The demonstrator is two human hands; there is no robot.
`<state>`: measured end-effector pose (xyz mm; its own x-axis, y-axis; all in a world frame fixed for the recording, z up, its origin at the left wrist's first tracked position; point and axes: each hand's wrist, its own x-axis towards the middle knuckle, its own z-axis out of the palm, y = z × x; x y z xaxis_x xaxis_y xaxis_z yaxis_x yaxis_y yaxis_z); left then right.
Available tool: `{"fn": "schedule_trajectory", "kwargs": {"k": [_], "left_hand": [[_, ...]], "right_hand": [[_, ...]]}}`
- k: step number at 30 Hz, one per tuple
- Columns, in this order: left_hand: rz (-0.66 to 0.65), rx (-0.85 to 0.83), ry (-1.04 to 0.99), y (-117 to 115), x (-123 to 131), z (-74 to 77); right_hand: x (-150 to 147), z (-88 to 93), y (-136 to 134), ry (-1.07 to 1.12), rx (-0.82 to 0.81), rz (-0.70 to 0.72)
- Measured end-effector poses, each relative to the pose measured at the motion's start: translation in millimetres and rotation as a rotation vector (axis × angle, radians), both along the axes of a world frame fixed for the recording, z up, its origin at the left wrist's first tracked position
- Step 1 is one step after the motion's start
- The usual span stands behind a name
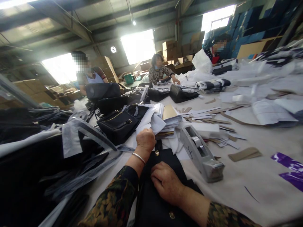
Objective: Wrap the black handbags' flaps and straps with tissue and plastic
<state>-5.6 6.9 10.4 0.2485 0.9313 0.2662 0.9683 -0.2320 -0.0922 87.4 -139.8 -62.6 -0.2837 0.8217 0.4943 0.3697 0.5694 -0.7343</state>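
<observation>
A black handbag [163, 201] lies flat on the table right in front of me. My left hand [146, 140] is curled at the bag's far end, fingers hidden, next to a stack of white paper sheets [163, 121]. A silver bangle sits on that wrist. My right hand [165, 181] rests on top of the bag with its fingers bent down and pressing the black material. Both sleeves have a dark floral print.
A grey tape dispenser [201, 153] stands just right of the bag. More black bags [118, 124] and plastic wrap [78, 135] pile up on the left. Card strips and paper [217, 119] litter the table. Three other people work at the far end among cardboard boxes [170, 47].
</observation>
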Motion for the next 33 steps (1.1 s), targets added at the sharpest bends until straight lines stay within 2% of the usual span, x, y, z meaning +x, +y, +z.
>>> {"fn": "schedule_trajectory", "kwargs": {"k": [5,12,15,18,21,24,27,30,33], "left_hand": [[0.034,0.028,0.010,5.3,-4.4,8.2],[0.110,0.034,-0.222,12.1,-11.0,41.0],[0.068,0.054,-0.309,11.3,-10.6,54.5],[-0.034,0.107,-0.492,4.7,-10.1,66.0],[-0.132,0.128,-0.692,-9.6,-13.6,76.1],[-0.175,0.144,-0.866,-30.8,-25.5,81.3],[-0.247,0.097,-0.999,-55.3,-45.6,78.3],[-0.320,-0.034,-1.102,-79.2,-68.3,71.8],[-0.378,-0.104,-1.174,-104.4,-85.5,73.5]], "right_hand": [[-0.7,-1.8,-0.1,0.008,0.004,-0.004],[-1.6,-2.9,2.0,0.012,0.006,-0.009],[-1.5,-1.8,1.1,0.017,0.002,-0.010],[-1.3,-1.3,0.1,0.020,-0.002,-0.009],[-1.2,-1.5,0.1,0.024,-0.006,-0.009],[-1.3,-0.8,0.2,0.035,0.000,-0.015],[-1.0,0.9,-0.6,0.034,-0.004,-0.023],[0.1,1.6,-1.7,0.024,-0.028,0.011],[1.2,2.6,-2.0,-0.016,-0.048,0.015]]}}
